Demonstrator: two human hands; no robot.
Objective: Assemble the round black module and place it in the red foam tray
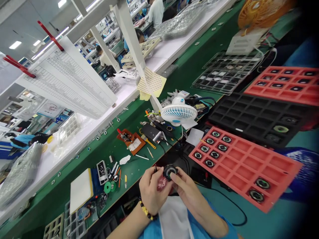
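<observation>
A small black round part [170, 171] with a grey ring on its face is held between my two hands, just off the bench's front edge. My left hand [152, 190], with a beaded bracelet at the wrist, is closed around its left side. From the right, my right hand [185, 186] grips the same part, thumb pressed near its ring. Beneath the part, by my left fingers, shows a reddish, shiny piece [161, 183] whose kind is unclear. A thin dark tip [155, 168] sticks up by the left index finger; what it belongs to is hidden.
To the right, a red compartment tray [239, 169] holds several round parts, with a black tray [245, 116] behind it. A white fan [178, 113], an orange fixture [132, 142], and hand tools lie on the green bench [139, 164]. Printed sheets [72, 79] hang upper left.
</observation>
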